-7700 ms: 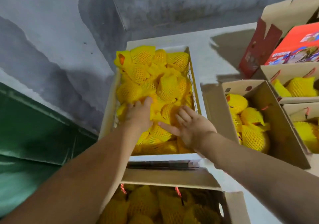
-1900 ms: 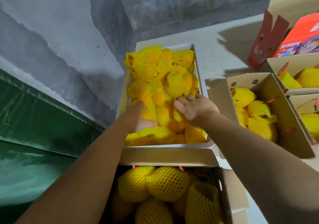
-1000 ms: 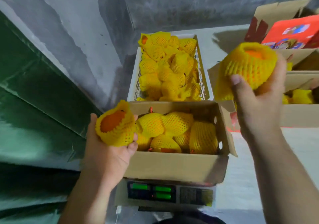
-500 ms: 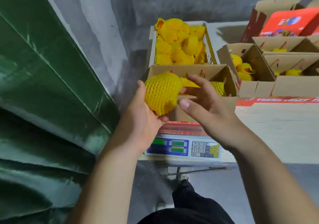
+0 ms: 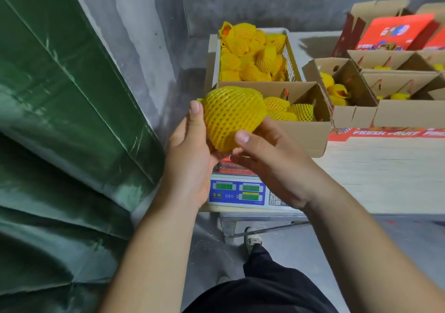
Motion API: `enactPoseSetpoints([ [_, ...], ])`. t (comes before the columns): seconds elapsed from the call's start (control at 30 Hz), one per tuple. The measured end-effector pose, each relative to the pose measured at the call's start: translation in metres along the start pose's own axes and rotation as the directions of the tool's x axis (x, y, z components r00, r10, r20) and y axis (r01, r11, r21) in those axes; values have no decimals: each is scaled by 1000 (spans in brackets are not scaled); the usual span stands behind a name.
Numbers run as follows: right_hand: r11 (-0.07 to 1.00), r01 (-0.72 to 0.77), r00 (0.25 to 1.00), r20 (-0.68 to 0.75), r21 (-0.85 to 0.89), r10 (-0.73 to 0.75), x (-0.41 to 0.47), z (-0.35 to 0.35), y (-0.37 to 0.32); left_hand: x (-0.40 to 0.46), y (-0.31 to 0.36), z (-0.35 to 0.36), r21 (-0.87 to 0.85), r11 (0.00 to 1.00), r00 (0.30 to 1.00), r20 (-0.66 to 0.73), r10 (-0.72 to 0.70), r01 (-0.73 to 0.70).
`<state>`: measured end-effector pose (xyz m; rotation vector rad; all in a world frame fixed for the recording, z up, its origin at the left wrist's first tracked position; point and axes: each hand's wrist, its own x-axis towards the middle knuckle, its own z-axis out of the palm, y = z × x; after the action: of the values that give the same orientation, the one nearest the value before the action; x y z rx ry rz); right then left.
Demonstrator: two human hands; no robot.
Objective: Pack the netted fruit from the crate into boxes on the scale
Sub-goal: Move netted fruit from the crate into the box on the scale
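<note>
Both hands hold one fruit in yellow foam netting (image 5: 232,117) in front of me, above the scale (image 5: 238,193). My left hand (image 5: 190,153) cups it from the left, thumb up its side. My right hand (image 5: 269,158) grips it from below and the right, thumb on the net. Behind it an open cardboard box (image 5: 310,139) stands on the scale with several netted fruits (image 5: 286,111) inside. Farther back the white crate (image 5: 290,59) is heaped with netted fruit (image 5: 250,52).
A green tarp (image 5: 60,120) hangs at the left against a grey wall. More open boxes (image 5: 356,110) with netted fruit stand at the right, with red printed cartons (image 5: 395,32) behind them. A pale board (image 5: 385,173) lies at the right. My leg and shoe (image 5: 252,240) are below.
The view dropped and pulled back from the crate. Each hand had lifted a fruit; now only one is in view, and my right hand has closed onto the fruit in my left.
</note>
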<state>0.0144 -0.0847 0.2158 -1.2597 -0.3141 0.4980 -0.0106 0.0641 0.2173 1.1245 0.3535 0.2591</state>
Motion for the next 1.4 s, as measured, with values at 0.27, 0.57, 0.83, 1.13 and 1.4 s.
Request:
enactPoseSetpoints([
  [0.27, 966, 107, 983, -170, 234, -67, 5, 25, 20, 1, -12, -5, 145, 983, 984, 154, 87, -110],
  [0.57, 889, 422, 704, -554, -177, -444, 54, -33, -44, 13, -17, -25, 69, 998, 993, -120, 9, -1],
  [0.83, 235, -178, 984, -174, -955, 38, 89, -62, -28, 15, -13, -35, 126, 990, 996, -80, -45, 55],
  [1.13, 496, -86, 978, -167, -864, -123, 46, -41, 5, 14, -18, -38, 238, 965, 993, -6, -117, 115],
  [1.4, 691, 5, 965, -179, -723, -193, 42, -32, 7, 15, -20, -39, 298, 949, 993, 16, -113, 103],
])
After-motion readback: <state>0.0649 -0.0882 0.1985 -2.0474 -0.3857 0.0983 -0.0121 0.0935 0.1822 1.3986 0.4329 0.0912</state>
